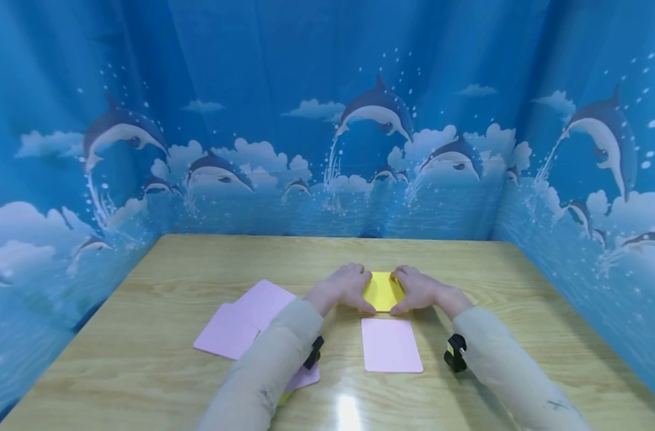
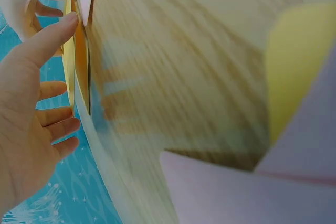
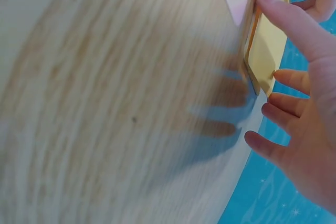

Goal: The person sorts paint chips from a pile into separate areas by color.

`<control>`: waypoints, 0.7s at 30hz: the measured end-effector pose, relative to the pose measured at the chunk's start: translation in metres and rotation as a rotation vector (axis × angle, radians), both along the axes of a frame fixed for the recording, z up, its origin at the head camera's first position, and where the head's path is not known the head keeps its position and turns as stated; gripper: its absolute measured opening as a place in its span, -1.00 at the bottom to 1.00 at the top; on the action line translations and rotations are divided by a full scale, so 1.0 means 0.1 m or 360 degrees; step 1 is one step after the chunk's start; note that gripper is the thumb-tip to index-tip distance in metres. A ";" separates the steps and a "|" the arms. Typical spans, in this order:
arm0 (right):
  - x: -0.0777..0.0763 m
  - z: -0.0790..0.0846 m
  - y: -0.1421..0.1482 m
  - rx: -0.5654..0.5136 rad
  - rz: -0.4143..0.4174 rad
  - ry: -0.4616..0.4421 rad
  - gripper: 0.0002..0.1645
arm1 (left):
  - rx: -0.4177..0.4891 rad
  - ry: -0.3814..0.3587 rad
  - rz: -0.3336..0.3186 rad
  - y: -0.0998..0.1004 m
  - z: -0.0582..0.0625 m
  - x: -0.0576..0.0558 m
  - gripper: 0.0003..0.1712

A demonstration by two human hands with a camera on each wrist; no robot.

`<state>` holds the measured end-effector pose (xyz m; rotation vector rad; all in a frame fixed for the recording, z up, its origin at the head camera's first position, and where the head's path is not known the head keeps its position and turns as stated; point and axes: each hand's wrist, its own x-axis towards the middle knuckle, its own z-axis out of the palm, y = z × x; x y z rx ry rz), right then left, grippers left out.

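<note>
A yellow card (image 1: pixel 382 292) lies between my two hands, past the middle of the table. My left hand (image 1: pixel 349 287) grips its left side, thumb at the near corner and fingers farther back. My right hand (image 1: pixel 420 290) grips the right side in the same way. In the left wrist view the yellow card (image 2: pixel 69 64) looks slightly raised over a darker yellow layer; whether that is a second card I cannot tell. Just nearer than the hands, a pale pink card (image 1: pixel 391 345) with rounded corners lies flat by itself.
Left of my left forearm, pink cards (image 1: pixel 226 331) overlap on the wooden table (image 1: pixel 160 311). Another pink card (image 1: pixel 305 377) and a yellow corner (image 1: pixel 285 397) show partly from under that sleeve. A blue dolphin curtain (image 1: pixel 263 72) stands around the back and sides.
</note>
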<state>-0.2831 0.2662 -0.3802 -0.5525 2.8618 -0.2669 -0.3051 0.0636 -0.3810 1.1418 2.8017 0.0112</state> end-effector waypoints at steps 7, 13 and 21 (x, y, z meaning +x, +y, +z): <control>-0.01 -0.02 -0.02 0.0045 0.0024 -0.0016 0.08 | -0.0037 -0.0009 0.0020 0.01 0.00 0.02 -0.06; 0.00 -0.01 -0.01 0.0039 0.0026 -0.0031 0.11 | -0.0076 -0.0051 0.0059 0.00 0.02 0.02 -0.03; 0.00 0.03 -0.03 0.0016 0.0068 0.0111 0.07 | -0.0094 0.0098 0.0058 -0.11 0.10 -0.02 -0.01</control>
